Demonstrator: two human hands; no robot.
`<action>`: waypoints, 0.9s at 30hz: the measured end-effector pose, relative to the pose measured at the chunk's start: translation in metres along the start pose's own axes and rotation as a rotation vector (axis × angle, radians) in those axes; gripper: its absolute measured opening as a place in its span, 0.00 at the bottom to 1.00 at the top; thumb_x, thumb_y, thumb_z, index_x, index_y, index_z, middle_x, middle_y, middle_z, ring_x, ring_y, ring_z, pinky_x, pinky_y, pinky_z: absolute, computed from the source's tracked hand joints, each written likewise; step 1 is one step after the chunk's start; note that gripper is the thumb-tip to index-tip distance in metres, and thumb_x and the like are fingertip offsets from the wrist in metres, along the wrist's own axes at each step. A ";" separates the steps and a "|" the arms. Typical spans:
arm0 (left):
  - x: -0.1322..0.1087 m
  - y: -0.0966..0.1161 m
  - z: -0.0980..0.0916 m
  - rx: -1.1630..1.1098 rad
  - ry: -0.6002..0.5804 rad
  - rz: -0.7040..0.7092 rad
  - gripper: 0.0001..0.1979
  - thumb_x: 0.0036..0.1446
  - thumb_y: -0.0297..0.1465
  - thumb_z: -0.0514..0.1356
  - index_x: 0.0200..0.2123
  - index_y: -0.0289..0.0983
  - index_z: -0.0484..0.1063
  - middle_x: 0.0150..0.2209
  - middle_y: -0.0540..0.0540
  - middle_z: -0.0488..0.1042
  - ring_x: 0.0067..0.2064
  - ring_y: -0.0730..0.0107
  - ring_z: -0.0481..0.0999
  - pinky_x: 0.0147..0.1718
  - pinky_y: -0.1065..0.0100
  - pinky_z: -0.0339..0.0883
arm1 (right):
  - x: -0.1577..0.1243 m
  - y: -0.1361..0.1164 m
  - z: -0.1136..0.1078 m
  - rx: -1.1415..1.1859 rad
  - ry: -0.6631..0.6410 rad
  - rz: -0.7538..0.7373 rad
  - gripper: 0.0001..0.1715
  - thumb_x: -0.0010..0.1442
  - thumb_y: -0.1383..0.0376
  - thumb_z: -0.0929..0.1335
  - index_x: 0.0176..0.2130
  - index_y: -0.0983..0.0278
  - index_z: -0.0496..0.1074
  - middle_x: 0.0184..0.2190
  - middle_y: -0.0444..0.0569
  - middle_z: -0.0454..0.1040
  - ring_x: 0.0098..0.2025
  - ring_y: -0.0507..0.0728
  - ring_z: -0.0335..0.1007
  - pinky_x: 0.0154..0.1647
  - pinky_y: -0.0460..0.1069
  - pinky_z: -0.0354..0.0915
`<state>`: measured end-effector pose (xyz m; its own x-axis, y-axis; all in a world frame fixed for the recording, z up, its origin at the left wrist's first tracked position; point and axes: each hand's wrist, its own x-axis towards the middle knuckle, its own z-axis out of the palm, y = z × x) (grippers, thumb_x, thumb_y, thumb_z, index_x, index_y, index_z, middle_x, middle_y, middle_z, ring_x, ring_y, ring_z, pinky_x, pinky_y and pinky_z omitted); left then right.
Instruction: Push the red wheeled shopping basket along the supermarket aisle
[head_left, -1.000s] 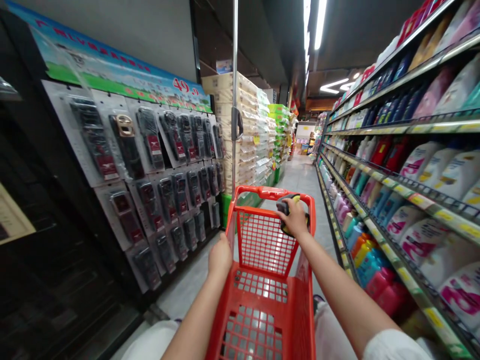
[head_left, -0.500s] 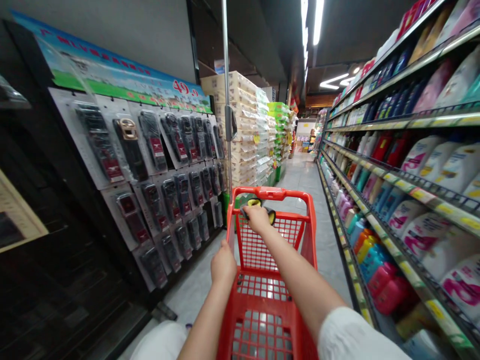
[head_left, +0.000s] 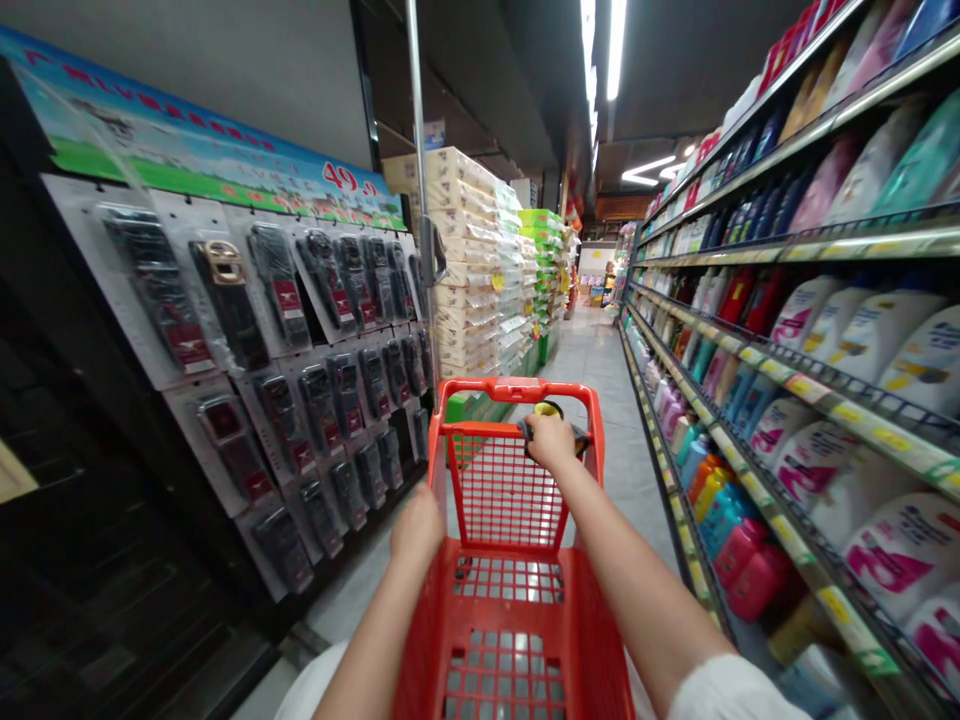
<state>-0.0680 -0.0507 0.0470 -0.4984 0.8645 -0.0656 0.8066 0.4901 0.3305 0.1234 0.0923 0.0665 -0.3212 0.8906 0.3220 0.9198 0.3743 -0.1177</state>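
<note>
The left arm reaches forward, its hand (head_left: 418,527) curled round the left rim of the red cart (head_left: 510,616). Farther out, the right arm stretches to the cart's far top bar, the hand (head_left: 552,441) bent down and closed on a black-and-yellow item (head_left: 550,409). The cart's base and far wall are grids. At right, bottles (head_left: 889,555) fill shelves, their lettering blurred; at left, clear packs hold dark belts (head_left: 225,300) under a sign (head_left: 225,150) reading "49.9". Beyond stand stacked packs (head_left: 465,260).
</note>
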 end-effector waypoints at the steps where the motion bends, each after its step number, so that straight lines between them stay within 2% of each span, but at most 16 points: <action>1: 0.008 0.005 -0.004 0.013 0.015 0.000 0.14 0.63 0.31 0.46 0.46 0.29 0.64 0.45 0.29 0.76 0.47 0.52 0.77 0.39 0.63 0.66 | -0.001 -0.005 0.003 0.001 0.019 -0.009 0.15 0.58 0.69 0.63 0.44 0.60 0.71 0.41 0.53 0.75 0.46 0.61 0.69 0.43 0.53 0.61; 3: 0.024 0.017 -0.013 -0.006 0.132 0.015 0.18 0.63 0.34 0.47 0.50 0.27 0.61 0.46 0.28 0.75 0.48 0.50 0.76 0.40 0.61 0.67 | -0.001 -0.012 0.007 0.011 0.048 -0.048 0.17 0.57 0.72 0.62 0.44 0.60 0.71 0.41 0.53 0.74 0.47 0.61 0.69 0.44 0.52 0.60; 5: 0.039 0.029 -0.018 -0.072 0.243 -0.058 0.21 0.64 0.35 0.46 0.54 0.26 0.58 0.47 0.27 0.74 0.48 0.49 0.76 0.40 0.59 0.68 | 0.001 -0.011 0.008 0.037 0.054 -0.114 0.19 0.55 0.74 0.62 0.45 0.60 0.70 0.41 0.52 0.74 0.47 0.60 0.68 0.43 0.51 0.60; 7: 0.048 0.037 -0.019 -0.135 0.277 -0.140 0.19 0.65 0.35 0.44 0.52 0.28 0.60 0.46 0.28 0.75 0.46 0.50 0.77 0.38 0.58 0.69 | 0.007 0.000 0.003 0.095 0.021 -0.184 0.20 0.54 0.74 0.63 0.44 0.60 0.71 0.41 0.50 0.75 0.46 0.59 0.69 0.42 0.50 0.61; 9: 0.052 0.040 -0.016 -0.154 0.269 -0.155 0.17 0.65 0.35 0.42 0.48 0.31 0.62 0.43 0.30 0.76 0.44 0.50 0.78 0.36 0.57 0.69 | 0.014 0.017 -0.008 0.195 0.013 -0.209 0.21 0.51 0.75 0.63 0.43 0.59 0.72 0.40 0.47 0.75 0.44 0.57 0.70 0.41 0.48 0.61; 11: 0.052 0.041 -0.012 -0.129 0.272 -0.131 0.17 0.65 0.35 0.41 0.47 0.32 0.63 0.40 0.30 0.77 0.42 0.51 0.79 0.35 0.58 0.69 | 0.021 0.038 -0.023 0.275 0.130 -0.136 0.24 0.50 0.76 0.62 0.45 0.59 0.71 0.41 0.46 0.75 0.44 0.56 0.69 0.42 0.48 0.62; 13: 0.051 0.042 -0.009 -0.080 0.273 -0.118 0.16 0.65 0.33 0.42 0.47 0.31 0.63 0.39 0.31 0.78 0.41 0.51 0.79 0.35 0.60 0.69 | 0.024 0.058 -0.033 0.269 0.329 0.005 0.29 0.52 0.76 0.60 0.51 0.60 0.68 0.45 0.51 0.73 0.48 0.59 0.67 0.47 0.51 0.61; 14: 0.050 0.043 -0.008 -0.052 0.272 -0.115 0.15 0.65 0.31 0.42 0.47 0.30 0.62 0.39 0.31 0.78 0.41 0.52 0.79 0.34 0.61 0.69 | 0.024 0.068 -0.034 0.232 0.393 0.068 0.30 0.53 0.75 0.59 0.54 0.61 0.66 0.46 0.54 0.72 0.50 0.62 0.66 0.48 0.53 0.60; 15: 0.050 0.044 -0.007 -0.026 0.272 -0.112 0.14 0.65 0.30 0.42 0.47 0.30 0.62 0.39 0.31 0.78 0.41 0.53 0.79 0.34 0.62 0.69 | 0.023 0.076 -0.033 0.191 0.403 0.105 0.30 0.54 0.74 0.58 0.56 0.62 0.65 0.46 0.57 0.72 0.51 0.64 0.65 0.49 0.55 0.60; 19: 0.050 0.049 -0.005 0.052 0.293 -0.110 0.13 0.63 0.24 0.43 0.46 0.28 0.62 0.37 0.32 0.78 0.40 0.55 0.80 0.33 0.65 0.69 | 0.027 0.100 -0.014 0.165 0.237 0.139 0.31 0.53 0.74 0.60 0.56 0.61 0.67 0.46 0.58 0.73 0.51 0.65 0.67 0.45 0.55 0.61; 22: 0.051 0.049 -0.002 0.072 0.308 -0.115 0.14 0.62 0.23 0.42 0.46 0.27 0.63 0.36 0.32 0.77 0.39 0.56 0.80 0.32 0.66 0.69 | 0.046 0.106 -0.009 0.234 0.198 0.283 0.27 0.59 0.69 0.59 0.57 0.61 0.65 0.46 0.59 0.73 0.48 0.64 0.70 0.45 0.56 0.61; 25: 0.052 0.048 0.002 0.082 0.323 -0.121 0.14 0.63 0.23 0.42 0.46 0.27 0.63 0.35 0.32 0.77 0.38 0.56 0.80 0.30 0.66 0.69 | 0.075 0.092 -0.018 0.170 0.130 0.372 0.21 0.63 0.61 0.59 0.53 0.62 0.69 0.43 0.59 0.75 0.45 0.65 0.70 0.48 0.62 0.57; 27: 0.052 0.048 0.005 0.099 0.335 -0.116 0.14 0.63 0.22 0.42 0.46 0.27 0.63 0.35 0.33 0.77 0.37 0.56 0.80 0.29 0.66 0.70 | 0.097 0.068 -0.022 0.110 0.084 0.278 0.21 0.64 0.59 0.58 0.49 0.65 0.70 0.42 0.59 0.75 0.44 0.64 0.70 0.49 0.66 0.56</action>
<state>-0.0542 0.0185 0.0550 -0.6513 0.7262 0.2202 0.7575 0.6051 0.2450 0.1596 0.1979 0.1108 -0.0366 0.9401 0.3390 0.9384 0.1490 -0.3119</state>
